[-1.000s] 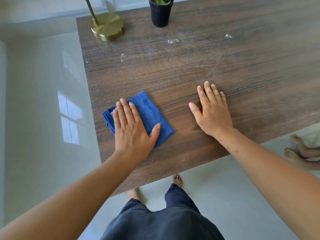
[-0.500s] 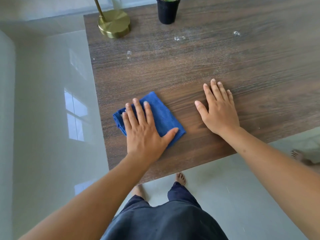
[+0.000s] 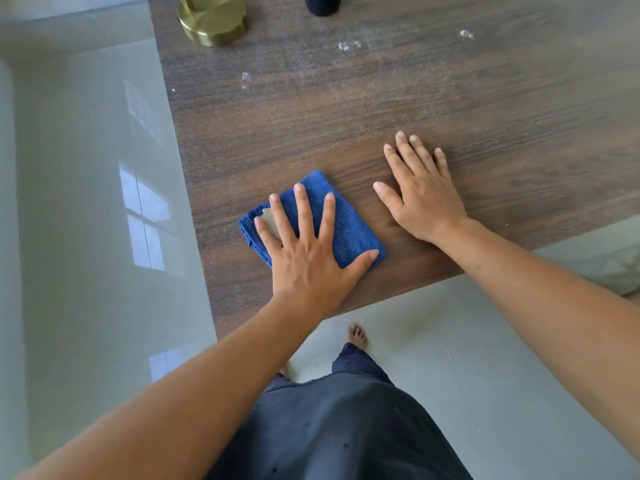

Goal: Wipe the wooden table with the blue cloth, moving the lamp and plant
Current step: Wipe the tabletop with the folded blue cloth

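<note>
A folded blue cloth (image 3: 349, 230) lies on the dark wooden table (image 3: 381, 126) near its front left corner. My left hand (image 3: 308, 258) presses flat on the cloth with fingers spread. Just to the right, my right hand (image 3: 422, 195) rests flat on the bare wood, holding nothing. At the table's far left stands the lamp's round brass base (image 3: 213, 20); its stem is cut off by the frame's top. The plant's black pot (image 3: 322, 4) shows only its bottom at the top edge. White dusty smudges (image 3: 348, 46) and a pale film mark the far wood.
Glossy grey floor tiles (image 3: 97, 202) lie left of and in front of the table. My bare foot (image 3: 356, 336) and dark trousers (image 3: 332, 427) are below the front edge. A pale cushion-like thing (image 3: 613, 261) sits at the right by the table's edge.
My left hand has slid the blue cloth to the right along the table's front part, closer to my right hand. The view has tilted down, cutting off the lamp and pot.
</note>
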A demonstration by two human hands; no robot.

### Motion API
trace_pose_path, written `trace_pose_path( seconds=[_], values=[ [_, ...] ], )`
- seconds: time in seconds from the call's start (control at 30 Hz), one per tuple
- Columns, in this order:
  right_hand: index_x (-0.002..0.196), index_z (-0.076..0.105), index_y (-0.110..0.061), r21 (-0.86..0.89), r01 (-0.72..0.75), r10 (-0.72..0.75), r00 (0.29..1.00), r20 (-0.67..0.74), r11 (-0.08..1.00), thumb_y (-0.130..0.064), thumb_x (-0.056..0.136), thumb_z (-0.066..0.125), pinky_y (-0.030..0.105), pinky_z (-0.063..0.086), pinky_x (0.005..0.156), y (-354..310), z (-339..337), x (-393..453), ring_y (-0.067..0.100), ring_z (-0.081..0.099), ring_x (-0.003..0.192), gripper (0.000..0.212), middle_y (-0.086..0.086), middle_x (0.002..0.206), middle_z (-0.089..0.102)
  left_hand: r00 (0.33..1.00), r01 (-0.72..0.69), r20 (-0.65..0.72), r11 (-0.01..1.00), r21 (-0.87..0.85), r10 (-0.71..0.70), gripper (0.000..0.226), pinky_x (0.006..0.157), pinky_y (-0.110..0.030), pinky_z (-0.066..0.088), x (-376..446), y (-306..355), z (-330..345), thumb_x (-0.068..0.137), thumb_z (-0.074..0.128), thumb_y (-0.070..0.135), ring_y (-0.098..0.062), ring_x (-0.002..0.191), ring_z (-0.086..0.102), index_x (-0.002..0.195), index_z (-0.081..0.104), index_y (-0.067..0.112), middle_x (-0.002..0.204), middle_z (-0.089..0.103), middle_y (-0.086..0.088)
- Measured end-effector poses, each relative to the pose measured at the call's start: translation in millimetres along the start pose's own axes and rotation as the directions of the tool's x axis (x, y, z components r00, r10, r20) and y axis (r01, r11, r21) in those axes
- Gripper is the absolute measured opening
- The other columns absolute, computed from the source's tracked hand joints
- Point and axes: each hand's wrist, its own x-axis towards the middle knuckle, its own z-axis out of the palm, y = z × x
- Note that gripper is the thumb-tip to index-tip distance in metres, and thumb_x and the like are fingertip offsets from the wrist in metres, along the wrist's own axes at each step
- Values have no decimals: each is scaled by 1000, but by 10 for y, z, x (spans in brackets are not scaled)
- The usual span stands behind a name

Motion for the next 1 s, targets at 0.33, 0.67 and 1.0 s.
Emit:
trace_pose_path(
  seconds=[0.33,0.67,1.0],
  values=[
    [159,16,-18,-10,-1,1,999,35,1000,-62,100,20,53,2,122,2,-14,12,23,1,154,74,6,168,4,975,219,-29,975,20,-219,110,118,-63,4,-13,-909,-159,70,14,100,-37,152,-10,158,0,36,167,-10,-3],
    [159,17,-14,-26,13,-12,999,40,1000,-67,95,16,59,5,121,-35,-36,24,26,3,154,83,8,168,5,978,-200,-49,978,59,203,103,123,-54,3,-342,-419,55,81,24,90,-26,154,-3,160,14,25,167,1,-7],
    [159,16,-13,-32,9,-9,1000,30,999,-68,96,14,60,5,121,-47,-5,37,27,2,154,84,10,167,4,997,-3,-77,1000,-11,2,102,124,-46,0,-523,-1062,-21,82,27,87,-24,154,-4,160,14,22,167,1,-5]
  ],
)
